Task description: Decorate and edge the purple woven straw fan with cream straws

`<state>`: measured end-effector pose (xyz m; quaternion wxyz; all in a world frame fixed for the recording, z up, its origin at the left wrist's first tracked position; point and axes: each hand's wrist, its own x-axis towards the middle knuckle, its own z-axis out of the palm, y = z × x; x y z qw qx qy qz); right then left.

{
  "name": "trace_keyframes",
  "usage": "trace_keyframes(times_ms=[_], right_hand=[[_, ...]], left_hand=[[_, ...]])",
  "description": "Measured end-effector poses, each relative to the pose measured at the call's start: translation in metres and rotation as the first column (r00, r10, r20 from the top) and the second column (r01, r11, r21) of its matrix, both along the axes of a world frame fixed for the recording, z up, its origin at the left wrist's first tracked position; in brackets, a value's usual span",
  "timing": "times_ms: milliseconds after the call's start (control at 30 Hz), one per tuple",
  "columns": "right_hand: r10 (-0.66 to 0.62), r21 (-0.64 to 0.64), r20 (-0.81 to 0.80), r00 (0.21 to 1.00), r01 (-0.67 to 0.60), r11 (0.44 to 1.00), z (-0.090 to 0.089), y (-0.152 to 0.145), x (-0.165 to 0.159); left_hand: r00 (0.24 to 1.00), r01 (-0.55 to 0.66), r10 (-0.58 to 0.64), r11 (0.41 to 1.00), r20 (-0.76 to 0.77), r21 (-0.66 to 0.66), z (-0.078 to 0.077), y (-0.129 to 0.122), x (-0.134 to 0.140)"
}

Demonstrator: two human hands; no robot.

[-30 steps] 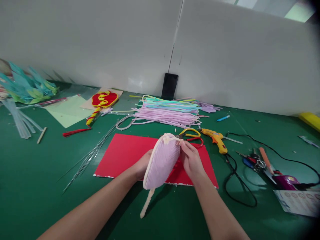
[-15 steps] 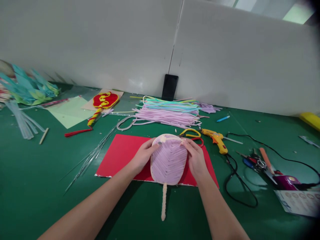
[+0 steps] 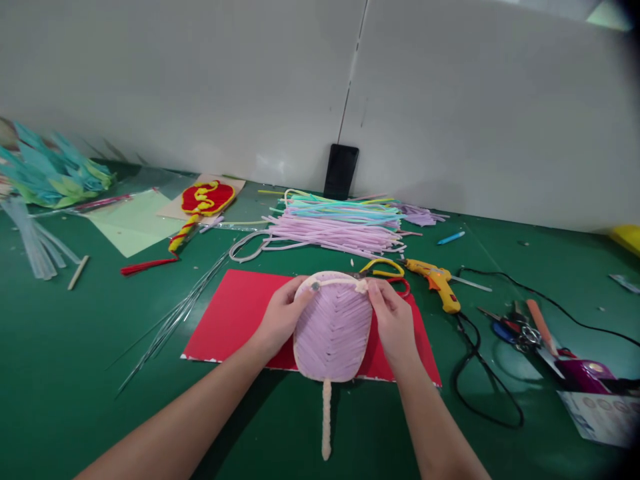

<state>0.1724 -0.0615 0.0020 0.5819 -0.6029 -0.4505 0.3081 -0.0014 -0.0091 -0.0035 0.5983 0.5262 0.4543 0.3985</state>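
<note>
A lilac hand fan [image 3: 333, 333] with a cream rim and a fuzzy cream handle [image 3: 327, 420] is held over a red board [image 3: 235, 313], its handle pointing toward me. My left hand [image 3: 284, 312] grips its upper left edge, thumb on the front. Along the top of the fan runs a cream fuzzy strip [image 3: 337, 282], with a small dark grey spot by my left thumb and a knobbly cream bit at its right end. My right hand [image 3: 393, 317] is closed at the upper right edge, fingertips on that knobbly end. Scissors [image 3: 383, 269] lie partly hidden behind the fan.
Behind the board lies a pile of pink and turquoise pipe cleaners [image 3: 335, 227]. A yellow glue gun [image 3: 440, 283] with a looping black cable is at the right, near keys [image 3: 525, 333]. Wires [image 3: 185, 313] and a red-yellow fan [image 3: 207, 198] lie left. A phone [image 3: 341, 171] leans on the wall.
The fan has tilted so its top shows more, and the cream strip along the top is now plainer to see. Both hands remain on its edges. The whole view has shifted slightly.
</note>
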Motion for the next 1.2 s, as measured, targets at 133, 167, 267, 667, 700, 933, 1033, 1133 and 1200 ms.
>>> trace_keyframes(times_ms=[133,167,267,667,700,933,1033,1133,1200], right_hand=[[-0.029,0.003,-0.029,0.999,0.030,1.000,0.0017,-0.0004,-0.0006],[-0.025,0.014,-0.035,0.999,0.026,1.000,0.0022,-0.0004,-0.0006],[-0.009,0.036,-0.043,0.999,0.010,0.999,0.0035,-0.0002,-0.0009],[-0.003,0.023,0.034,0.999,0.002,1.000,-0.0015,-0.0005,-0.0033],[-0.002,0.023,0.033,0.999,0.001,1.000,-0.0017,-0.0004,-0.0033],[-0.005,0.016,0.053,0.999,0.005,1.000,-0.0046,-0.0003,-0.0032],[-0.015,0.003,0.075,0.997,0.015,1.000,-0.0044,-0.0006,-0.0026],[-0.029,-0.013,0.103,0.994,0.030,0.999,-0.0036,-0.0006,-0.0012],[-0.022,-0.019,0.124,0.992,0.024,1.000,-0.0031,-0.0005,-0.0002]], left_hand=[[1.000,-0.013,0.013,1.000,0.005,-0.018,0.0029,-0.0013,0.0005],[1.000,-0.013,0.013,1.000,0.008,-0.023,0.0035,-0.0016,0.0008],[0.999,-0.026,0.027,0.999,0.021,-0.037,0.0047,-0.0025,0.0019],[1.000,-0.028,0.028,0.999,-0.008,-0.024,-0.0001,-0.0010,-0.0005],[1.000,-0.028,0.028,0.999,-0.005,-0.027,-0.0001,-0.0010,-0.0004],[1.000,-0.020,0.021,0.999,0.015,-0.040,0.0044,-0.0027,0.0004],[1.000,-0.002,0.004,0.999,0.027,-0.043,0.0031,-0.0027,-0.0002],[0.999,-0.032,0.033,0.999,0.038,-0.040,-0.0010,-0.0018,-0.0016],[0.997,-0.069,0.071,0.996,0.039,-0.049,-0.0033,-0.0007,-0.0024]])
